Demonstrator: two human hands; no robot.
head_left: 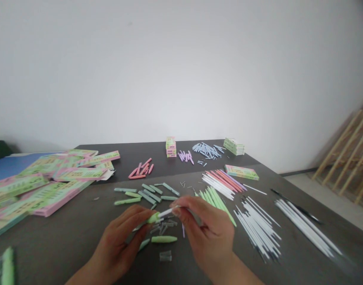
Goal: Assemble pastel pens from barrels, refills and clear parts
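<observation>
My left hand (118, 237) is closed around a light green pen grip (154, 217) just above the table. From the grip a thin white pen part (166, 212) runs to the right. My right hand (211, 233) pinches the far end of that white part between thumb and fingers. Beneath the hands lie small clear plastic pieces (166, 227) and a green pen grip (164, 239). Nearer to me rests a clear cap-like piece (165, 256). Behind the hands are several grey-green barrels (151, 195) and light green ones (128, 201).
Printed boxes (68, 194) are heaped at left. Green sticks (218, 202), white refills (258, 225) and long white rods (306, 225) lie at right. Farther back are pink pieces (142, 170), purple pieces (186, 156), blue pieces (208, 150) and stacked boxes (234, 146).
</observation>
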